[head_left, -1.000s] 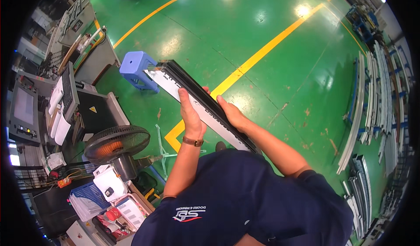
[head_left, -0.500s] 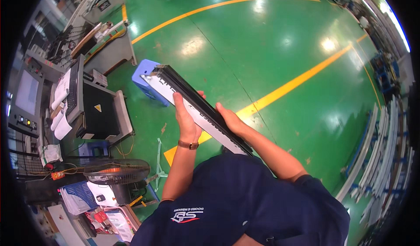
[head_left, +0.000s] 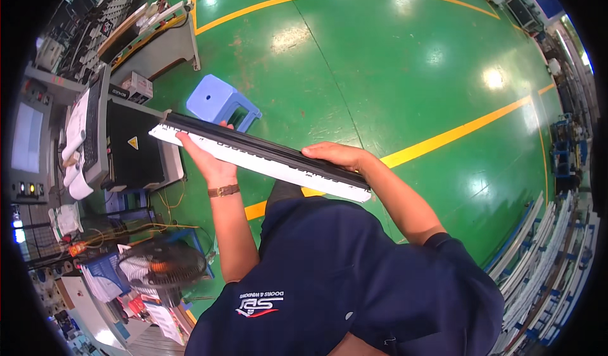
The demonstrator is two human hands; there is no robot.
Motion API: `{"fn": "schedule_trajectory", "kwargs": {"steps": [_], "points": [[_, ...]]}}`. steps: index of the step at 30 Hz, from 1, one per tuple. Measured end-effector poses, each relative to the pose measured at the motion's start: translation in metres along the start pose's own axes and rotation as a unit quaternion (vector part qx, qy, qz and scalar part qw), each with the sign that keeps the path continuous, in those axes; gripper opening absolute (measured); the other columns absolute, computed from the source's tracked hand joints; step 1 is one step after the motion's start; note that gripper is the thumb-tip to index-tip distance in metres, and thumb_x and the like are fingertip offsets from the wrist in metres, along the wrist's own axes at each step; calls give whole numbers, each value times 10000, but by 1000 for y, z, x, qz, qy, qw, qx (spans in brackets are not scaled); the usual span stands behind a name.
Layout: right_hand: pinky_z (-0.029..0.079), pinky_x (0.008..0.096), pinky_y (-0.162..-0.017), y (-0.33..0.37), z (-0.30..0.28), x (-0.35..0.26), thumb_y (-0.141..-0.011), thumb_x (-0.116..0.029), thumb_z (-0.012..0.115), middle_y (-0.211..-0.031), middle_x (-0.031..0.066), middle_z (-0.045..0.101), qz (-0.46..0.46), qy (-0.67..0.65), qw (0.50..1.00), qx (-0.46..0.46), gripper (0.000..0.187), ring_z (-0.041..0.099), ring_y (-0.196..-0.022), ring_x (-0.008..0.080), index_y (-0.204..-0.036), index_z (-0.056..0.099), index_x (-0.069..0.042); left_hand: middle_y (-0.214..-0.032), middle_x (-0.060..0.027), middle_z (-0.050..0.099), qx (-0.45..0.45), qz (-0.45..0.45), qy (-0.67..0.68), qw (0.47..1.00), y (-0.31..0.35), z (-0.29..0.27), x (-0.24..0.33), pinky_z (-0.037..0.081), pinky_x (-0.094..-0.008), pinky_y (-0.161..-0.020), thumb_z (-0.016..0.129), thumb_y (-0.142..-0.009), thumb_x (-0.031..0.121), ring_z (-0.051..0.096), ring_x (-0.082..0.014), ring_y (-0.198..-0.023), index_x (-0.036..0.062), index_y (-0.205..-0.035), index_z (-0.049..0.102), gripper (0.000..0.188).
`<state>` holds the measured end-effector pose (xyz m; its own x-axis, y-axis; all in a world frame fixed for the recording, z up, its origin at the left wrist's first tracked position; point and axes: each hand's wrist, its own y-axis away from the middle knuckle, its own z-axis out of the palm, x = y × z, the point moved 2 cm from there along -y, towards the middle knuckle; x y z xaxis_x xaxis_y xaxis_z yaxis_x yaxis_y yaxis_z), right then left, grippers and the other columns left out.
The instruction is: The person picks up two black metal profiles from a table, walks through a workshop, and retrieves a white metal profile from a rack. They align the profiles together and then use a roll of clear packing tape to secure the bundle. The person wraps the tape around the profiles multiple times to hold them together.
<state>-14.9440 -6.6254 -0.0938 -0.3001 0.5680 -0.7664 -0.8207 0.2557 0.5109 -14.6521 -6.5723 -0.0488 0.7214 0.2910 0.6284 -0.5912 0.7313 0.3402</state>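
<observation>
In front of my body I carry a long bar-shaped profile piece [head_left: 269, 168], black and ridged along its far side and white along its near side. It might be several strips lying together; I cannot tell. My left hand [head_left: 212, 161] supports it near its left end, with the thumb on the white face and fingertips showing past the black edge. My right hand [head_left: 335, 155] grips the black side toward the right end, its fingertips hidden. A blue plastic stool [head_left: 212, 99] stands on the floor just beyond the left end.
To my left are a machine control panel [head_left: 28, 140], a keyboard with papers and a black cabinet [head_left: 134, 144]. A fan [head_left: 161, 264] stands at the lower left. Long light profiles [head_left: 538, 261] fill a rack on the right. Yellow lines [head_left: 462, 131] cross the green floor.
The profile piece has swung from a steep slant to a flatter one, its left end moving left and toward me. Both hands keep hold. The stool now shows more fully.
</observation>
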Motion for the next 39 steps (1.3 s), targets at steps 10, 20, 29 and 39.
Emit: {"fn": "schedule_trajectory", "kwargs": {"steps": [10,20,29,39], "points": [[523,362,-937,-138,-107,-153,-1037,-597,499,-1227,114,691,7,102,993,60,664,643,-1078,185,-1333,652,-23,-1207,-221,572,73,-9,7,997,-216,75,2,570,-504,-884,579,-944,704,612,-362,-1011,18,-1339,498,796],[469,392,-1050,-240,-220,-293,-900,-568,722,-1317,198,660,-107,233,960,117,786,612,-1231,275,-1435,568,-12,-1019,-114,698,16,11,-28,999,-385,175,-5,577,-390,-842,716,-972,190,685,-238,-930,7,-1102,651,234],[452,410,-1095,-359,-345,-444,-875,-562,757,-1376,221,627,-89,310,947,19,845,598,-1276,328,-1472,524,-11,-1137,-135,682,91,131,28,987,-523,239,-11,569,-391,-903,722,-956,186,673,-254,-1026,-17,-1227,605,358],[487,436,-1052,-486,-491,-589,-953,-462,702,-1446,200,575,-186,469,863,40,629,575,-1306,328,-1415,584,-53,-1292,-170,640,127,348,19,929,-649,347,44,543,-416,-997,691,-962,80,646,-276,-1124,-23,-1401,516,484]]}}
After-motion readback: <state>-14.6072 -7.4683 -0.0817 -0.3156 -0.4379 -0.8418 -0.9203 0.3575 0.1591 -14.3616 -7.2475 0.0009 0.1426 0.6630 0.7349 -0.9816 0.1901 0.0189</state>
